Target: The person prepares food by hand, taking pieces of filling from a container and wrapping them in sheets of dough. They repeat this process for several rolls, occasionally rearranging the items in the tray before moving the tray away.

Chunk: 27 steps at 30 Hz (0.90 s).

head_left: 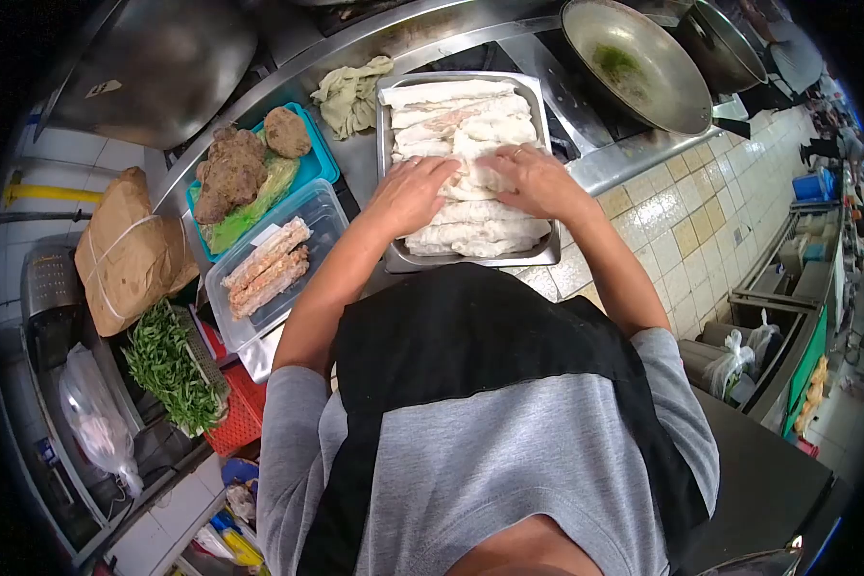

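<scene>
A rectangular metal tray (548, 115) holds several long, pale white rolls (480, 235) laid side by side, some with brownish patches. My left hand (415, 195) lies over the left side of the rolls, its fingers bent round a white roll near the tray's middle. From the right, my right hand (536, 180) reaches in with a ring on one finger, and its fingers curl onto the white rolls too. The fingertips of both hands are partly hidden among the rolls. Between the hands, the white surface is uneven and overlapping.
Left of the tray, a clear plastic container (331, 216) holds orange-flecked rolls (269, 269). Beyond it, a turquoise tray (324, 154) bears brown lumpy pieces (230, 173). A crumpled cloth (350, 96) lies behind. At right are a large pan (595, 24) and tiled floor (682, 240).
</scene>
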Each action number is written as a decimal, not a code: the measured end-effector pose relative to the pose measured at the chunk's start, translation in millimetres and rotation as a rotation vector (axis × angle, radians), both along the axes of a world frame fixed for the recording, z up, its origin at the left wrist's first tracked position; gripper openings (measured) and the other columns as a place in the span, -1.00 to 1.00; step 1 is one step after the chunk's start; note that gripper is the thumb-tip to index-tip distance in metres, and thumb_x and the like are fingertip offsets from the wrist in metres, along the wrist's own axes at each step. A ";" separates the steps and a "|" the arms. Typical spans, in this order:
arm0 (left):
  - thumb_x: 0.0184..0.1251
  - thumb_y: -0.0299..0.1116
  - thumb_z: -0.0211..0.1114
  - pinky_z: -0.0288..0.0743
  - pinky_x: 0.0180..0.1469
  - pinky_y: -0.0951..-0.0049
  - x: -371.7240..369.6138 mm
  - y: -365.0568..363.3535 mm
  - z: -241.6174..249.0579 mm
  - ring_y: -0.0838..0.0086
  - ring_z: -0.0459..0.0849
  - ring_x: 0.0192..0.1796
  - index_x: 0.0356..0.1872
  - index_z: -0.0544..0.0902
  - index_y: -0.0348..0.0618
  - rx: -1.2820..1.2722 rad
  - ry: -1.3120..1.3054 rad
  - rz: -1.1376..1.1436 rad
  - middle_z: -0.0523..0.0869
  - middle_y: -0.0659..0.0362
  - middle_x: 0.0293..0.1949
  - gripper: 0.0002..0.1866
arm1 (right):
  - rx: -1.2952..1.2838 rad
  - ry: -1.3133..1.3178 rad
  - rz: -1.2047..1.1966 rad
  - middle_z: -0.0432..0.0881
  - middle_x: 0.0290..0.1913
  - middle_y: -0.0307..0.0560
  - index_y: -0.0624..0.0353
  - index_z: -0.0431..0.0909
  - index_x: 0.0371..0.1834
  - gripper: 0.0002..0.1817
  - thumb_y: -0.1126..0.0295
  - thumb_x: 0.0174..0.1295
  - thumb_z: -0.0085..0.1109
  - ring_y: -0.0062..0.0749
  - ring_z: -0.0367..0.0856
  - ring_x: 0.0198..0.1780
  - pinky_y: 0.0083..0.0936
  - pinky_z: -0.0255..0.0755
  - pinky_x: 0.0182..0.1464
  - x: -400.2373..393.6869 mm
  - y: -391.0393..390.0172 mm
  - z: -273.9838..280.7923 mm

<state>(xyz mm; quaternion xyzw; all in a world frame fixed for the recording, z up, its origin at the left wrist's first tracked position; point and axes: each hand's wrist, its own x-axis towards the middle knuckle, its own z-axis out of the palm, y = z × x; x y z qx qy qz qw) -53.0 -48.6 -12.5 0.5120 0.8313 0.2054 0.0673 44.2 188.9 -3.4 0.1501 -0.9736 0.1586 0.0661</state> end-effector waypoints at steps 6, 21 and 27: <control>0.21 -0.41 0.28 0.45 0.19 0.10 -36.6 23.7 13.0 0.10 0.61 0.06 0.12 0.61 -0.12 -0.066 0.020 0.078 0.65 0.03 0.00 -0.59 | 0.046 -0.025 -0.131 0.64 -0.23 0.01 0.03 0.54 0.01 -0.62 0.32 0.08 0.30 0.00 0.68 -0.15 -0.15 0.55 -0.10 -42.4 14.5 -14.6; 0.29 -0.37 0.25 0.46 0.19 0.15 -6.2 9.5 22.6 0.06 0.57 0.13 0.08 0.62 -0.16 -0.097 -0.092 0.062 0.58 0.00 0.09 -0.67 | 0.046 -0.023 -0.053 0.70 -0.27 -0.07 0.05 0.67 -0.14 -0.75 0.34 0.10 0.20 -0.15 0.70 -0.20 -0.17 0.55 -0.04 -3.4 12.1 2.9; 0.30 -0.42 0.20 0.45 0.19 0.12 -62.3 44.7 -24.1 0.02 0.56 0.12 0.09 0.60 -0.18 0.202 -0.024 0.334 0.59 -0.07 0.09 -0.67 | 0.143 0.359 -0.195 0.67 -0.10 0.01 0.10 0.66 -0.13 -0.78 0.37 0.16 0.17 -0.15 0.62 0.04 -0.19 0.44 0.17 -85.8 23.6 -10.5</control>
